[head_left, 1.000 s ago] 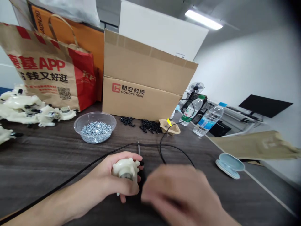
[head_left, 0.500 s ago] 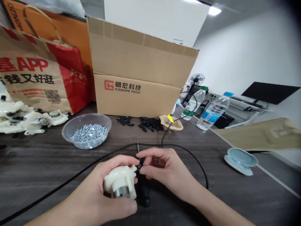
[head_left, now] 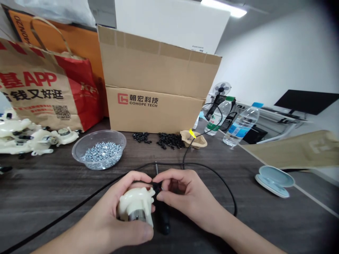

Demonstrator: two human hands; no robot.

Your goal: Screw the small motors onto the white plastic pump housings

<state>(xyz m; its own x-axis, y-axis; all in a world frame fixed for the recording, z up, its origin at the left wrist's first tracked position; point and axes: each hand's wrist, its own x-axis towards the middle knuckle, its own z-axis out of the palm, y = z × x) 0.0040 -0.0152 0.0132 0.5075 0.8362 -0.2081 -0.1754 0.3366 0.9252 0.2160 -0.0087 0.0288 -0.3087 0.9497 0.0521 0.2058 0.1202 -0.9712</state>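
Cupping a cream plastic pump housing (head_left: 134,204), the left hand (head_left: 108,201) curls closed around it; the right hand (head_left: 185,194) pinches a small black fitting (head_left: 158,187) at its edge, just above a black-handled screwdriver (head_left: 164,222).

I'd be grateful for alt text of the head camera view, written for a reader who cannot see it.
The left hand holds a cream plastic housing with a metal cylinder, while the right hand reaches a small black part at its edge. A black cable lies across the dark wood table, before a clear bowl of screws and a cardboard box.
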